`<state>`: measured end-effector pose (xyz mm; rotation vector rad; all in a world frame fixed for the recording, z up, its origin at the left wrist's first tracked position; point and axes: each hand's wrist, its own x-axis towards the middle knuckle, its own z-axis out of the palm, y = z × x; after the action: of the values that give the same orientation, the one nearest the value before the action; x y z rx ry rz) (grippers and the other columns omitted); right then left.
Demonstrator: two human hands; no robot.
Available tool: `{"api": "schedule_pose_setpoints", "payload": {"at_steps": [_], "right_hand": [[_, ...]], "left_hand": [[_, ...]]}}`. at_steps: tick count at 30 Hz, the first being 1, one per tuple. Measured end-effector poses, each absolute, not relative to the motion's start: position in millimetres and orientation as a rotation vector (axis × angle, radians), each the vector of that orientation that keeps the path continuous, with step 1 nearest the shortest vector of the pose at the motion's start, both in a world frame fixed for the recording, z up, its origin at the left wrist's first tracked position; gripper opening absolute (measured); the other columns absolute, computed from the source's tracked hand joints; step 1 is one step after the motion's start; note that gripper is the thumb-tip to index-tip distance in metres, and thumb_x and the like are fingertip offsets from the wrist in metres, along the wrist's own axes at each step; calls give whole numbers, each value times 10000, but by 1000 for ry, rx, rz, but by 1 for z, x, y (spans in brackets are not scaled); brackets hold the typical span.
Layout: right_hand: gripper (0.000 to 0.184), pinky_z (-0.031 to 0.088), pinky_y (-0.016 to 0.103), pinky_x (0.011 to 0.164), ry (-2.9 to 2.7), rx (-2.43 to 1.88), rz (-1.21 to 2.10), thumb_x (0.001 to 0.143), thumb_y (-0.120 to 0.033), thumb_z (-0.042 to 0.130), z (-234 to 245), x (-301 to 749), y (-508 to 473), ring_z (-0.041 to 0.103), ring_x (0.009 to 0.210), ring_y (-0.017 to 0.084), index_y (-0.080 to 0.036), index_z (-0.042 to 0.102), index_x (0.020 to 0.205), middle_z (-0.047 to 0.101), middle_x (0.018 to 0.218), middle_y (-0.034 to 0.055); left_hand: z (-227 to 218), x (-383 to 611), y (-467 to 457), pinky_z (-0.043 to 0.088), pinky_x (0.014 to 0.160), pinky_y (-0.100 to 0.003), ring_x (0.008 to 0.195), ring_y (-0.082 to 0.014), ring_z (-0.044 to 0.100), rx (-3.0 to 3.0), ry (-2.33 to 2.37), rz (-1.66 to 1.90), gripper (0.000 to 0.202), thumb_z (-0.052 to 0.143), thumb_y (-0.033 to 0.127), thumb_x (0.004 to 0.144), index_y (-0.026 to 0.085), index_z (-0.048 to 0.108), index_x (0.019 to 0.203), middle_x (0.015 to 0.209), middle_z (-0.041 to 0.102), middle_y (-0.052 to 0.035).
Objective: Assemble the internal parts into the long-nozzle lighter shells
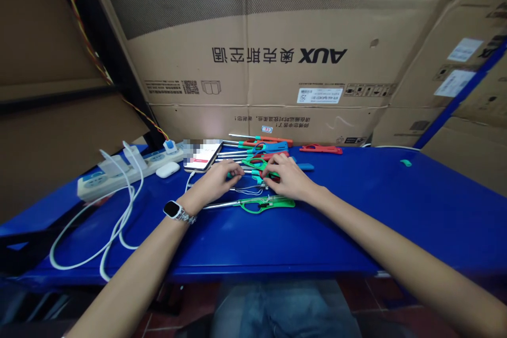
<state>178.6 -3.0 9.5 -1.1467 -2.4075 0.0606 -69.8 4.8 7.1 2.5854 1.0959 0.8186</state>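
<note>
My left hand (222, 178) is closed in a pinch at the metal tube of a long-necked lighter with a teal collar (256, 172). Across from it, my right hand (288, 175) has its fingers closed on the red handle end of that lighter, most of which they hide. Just below both hands lies an opened green lighter (285, 203), its metal tube pointing left and its inner parts showing. Behind my fingers, several more long lighters are laid in rows, among them a blue one (277, 146) and an orange one (282, 141).
A phone (203, 156) lies left of the lighters, beside a white earbud case (167, 169). A power strip (119, 175) with plugs and looping white cables (129, 206) takes the table's left side. A red handle shell (321, 149) lies at the back, before a cardboard wall (253, 21).
</note>
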Motion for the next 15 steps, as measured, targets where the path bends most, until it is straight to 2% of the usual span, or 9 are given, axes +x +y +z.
{"api": "schedule_pose_setpoints", "payload": {"at_steps": [5,10,15], "right_hand": [[161,386,409,844,-2479,-1325,7,838,-347,683,14,157,6,499,996,286,-191,717,816,602,991,112],[83,380,399,839,-2404,-1488,44,795,-242,674,13,140,12,518,971,289,-181,698,745,629,916,116],[131,357,383,828,-2383,-1435,103,817,-205,624,10,142,13,532,935,266,-180,705,717,642,879,96]], "left_hand": [[0,-65,7,487,812,-344,871,-194,598,2619,1129,784,140,524,168,904,184,658,943,909,634,-48],[3,-58,2,492,829,-351,907,-209,595,2640,1154,745,140,530,149,907,178,656,961,930,628,-55],[2,-53,0,477,904,-388,1000,-236,577,2710,1163,781,161,543,170,929,176,654,1045,1008,623,-77]]}}
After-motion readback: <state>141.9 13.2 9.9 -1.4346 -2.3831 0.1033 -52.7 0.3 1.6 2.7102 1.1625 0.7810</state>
